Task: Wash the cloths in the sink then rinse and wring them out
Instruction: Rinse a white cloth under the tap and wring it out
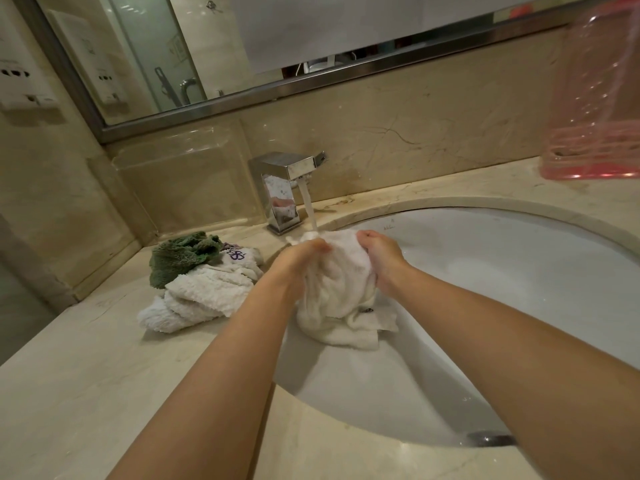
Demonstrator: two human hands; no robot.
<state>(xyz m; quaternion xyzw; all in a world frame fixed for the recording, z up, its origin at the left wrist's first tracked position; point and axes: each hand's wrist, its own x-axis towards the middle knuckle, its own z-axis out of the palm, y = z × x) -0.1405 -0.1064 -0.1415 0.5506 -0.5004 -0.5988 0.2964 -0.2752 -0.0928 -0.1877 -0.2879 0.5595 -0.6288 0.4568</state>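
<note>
A wet white cloth [341,296] hangs bunched over the left side of the white sink [519,271]. My left hand [298,259] grips its left side and my right hand [382,258] grips its right side, fingers curled into the fabric. Water runs from the chrome tap [289,187] onto the top of the cloth. On the counter to the left lies a pile: a white towel [197,299], a green cloth [180,254] and a cloth with purple print [239,256].
The beige marble counter [86,393] surrounds the sink. A pink translucent container [595,98] stands at the back right. A mirror [207,46] runs along the wall behind the tap. The drain [490,439] shows at the sink's near edge.
</note>
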